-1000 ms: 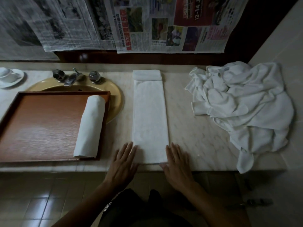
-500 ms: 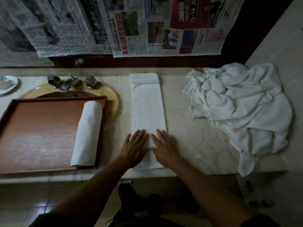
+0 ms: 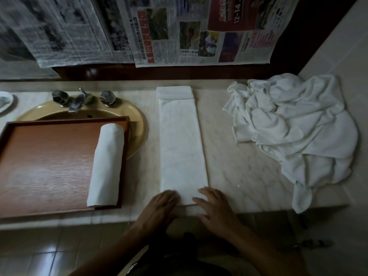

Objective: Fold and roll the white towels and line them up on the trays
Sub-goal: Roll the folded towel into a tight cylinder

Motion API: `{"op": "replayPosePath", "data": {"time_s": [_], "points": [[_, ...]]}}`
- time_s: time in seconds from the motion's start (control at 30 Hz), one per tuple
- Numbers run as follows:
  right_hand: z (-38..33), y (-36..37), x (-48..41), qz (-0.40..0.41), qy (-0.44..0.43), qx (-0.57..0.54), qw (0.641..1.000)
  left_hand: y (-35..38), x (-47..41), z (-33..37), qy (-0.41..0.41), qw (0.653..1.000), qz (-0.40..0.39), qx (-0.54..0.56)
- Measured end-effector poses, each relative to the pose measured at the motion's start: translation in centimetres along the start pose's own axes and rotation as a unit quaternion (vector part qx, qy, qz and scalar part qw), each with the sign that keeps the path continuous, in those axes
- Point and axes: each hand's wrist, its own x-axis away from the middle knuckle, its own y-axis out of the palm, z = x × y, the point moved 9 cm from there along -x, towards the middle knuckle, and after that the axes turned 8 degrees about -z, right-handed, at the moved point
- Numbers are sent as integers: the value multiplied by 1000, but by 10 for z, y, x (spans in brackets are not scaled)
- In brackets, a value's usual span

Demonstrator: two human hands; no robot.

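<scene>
Folded towel (image 3: 182,146) is pressed at counter (image 3: 239,168) front edge by flat-fingered left hand (image 3: 161,206) and right hand (image 3: 216,207), with towel pile (image 3: 294,126) heaped at right edge.

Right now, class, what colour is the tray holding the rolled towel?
Reddish-brown wood grain tray, clearest in the head view.

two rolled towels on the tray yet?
No, only one rolled towel lies on the wooden tray, along its right side; the folded towel is flat on the counter.
</scene>
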Motion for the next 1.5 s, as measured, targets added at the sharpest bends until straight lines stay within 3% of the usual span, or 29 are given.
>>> {"op": "replayPosePath", "data": {"time_s": [0.13, 0.27, 0.57, 0.7, 0.83, 1.07, 1.17, 1.3, 1.43, 1.5], "points": [[-2, 0, 5, -12, -15, 17, 1000, -3, 9, -6, 11, 999, 30, 6], [-11, -1, 8, -27, -22, 19, 999, -1, 19, -3, 42, 999, 5, 13], [-4, 1, 22, 21, -19, -28, 999, -14, 33, 7, 38, 997, 37, 52], [3, -6, 15, -5, 24, -68, 997, -19, 32, -9, -48, 993, 56, 97], [14, -8, 12, -22, 63, -134, 989, -29, 33, -31, -188, 950, 76, 236], [35, -12, 9, -8, 164, -226, 960, -25, 37, -49, -289, 894, 64, 335], [33, -12, 4, 9, 172, -208, 963, -21, 37, -53, -334, 866, 75, 363], [5, -17, -4, 40, 127, -66, 989, -22, 32, -49, -368, 861, 74, 344], [-44, -19, -3, 101, -4, 14, 995, -26, 25, -44, -374, 869, 69, 315], [-64, -11, -1, 92, -64, 39, 993, -27, 24, -44, -375, 871, 67, 311]]}}
